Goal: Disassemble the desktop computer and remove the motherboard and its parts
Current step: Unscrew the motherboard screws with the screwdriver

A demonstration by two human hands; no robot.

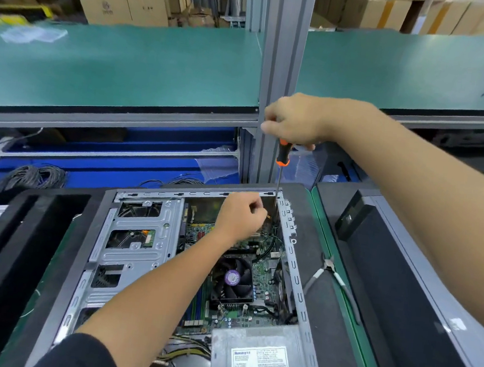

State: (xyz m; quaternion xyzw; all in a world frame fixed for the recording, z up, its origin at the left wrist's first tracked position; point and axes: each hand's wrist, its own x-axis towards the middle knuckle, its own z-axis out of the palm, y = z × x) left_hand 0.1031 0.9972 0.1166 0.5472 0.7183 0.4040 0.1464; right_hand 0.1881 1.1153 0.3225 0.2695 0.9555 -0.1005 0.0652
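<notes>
While my right hand grips the screwdriver and left hand pinches something tiny I can't identify, a slip could gouge the motherboard.

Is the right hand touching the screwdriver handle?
Touching. The head view shows the right hand with fingers curled around the top of the screwdriver handle.

The screwdriver tip vanished behind the case rim, right of center. The left hand covered whatever it pinched. The power supply label was unreadable, cut off at the bottom edge.
</notes>
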